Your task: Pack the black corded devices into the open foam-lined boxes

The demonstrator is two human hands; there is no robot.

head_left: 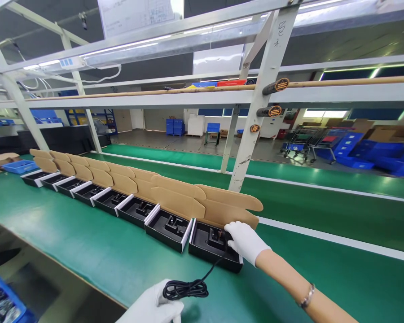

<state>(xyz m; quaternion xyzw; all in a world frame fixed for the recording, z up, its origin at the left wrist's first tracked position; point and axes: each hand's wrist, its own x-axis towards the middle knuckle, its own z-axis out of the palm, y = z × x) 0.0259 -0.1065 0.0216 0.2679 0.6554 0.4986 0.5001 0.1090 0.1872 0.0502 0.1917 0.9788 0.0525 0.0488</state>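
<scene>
A row of several open black boxes with brown cardboard lids runs along the green table. My right hand (244, 240), in a white glove, reaches into the nearest box (202, 251) and pinches the plug end of a black cable against the black insert inside. My left hand (153, 307), also gloved, is closed on the coiled bundle of that black cable (186, 289) near the table's front edge. The cable runs from the coil up to the box.
A white metal frame with upright posts (256, 125) rises behind the boxes. A blue bin (18, 167) sits at the far left and another blue bin (3, 303) at the bottom left. Blue crates and carts stand across the floor beyond.
</scene>
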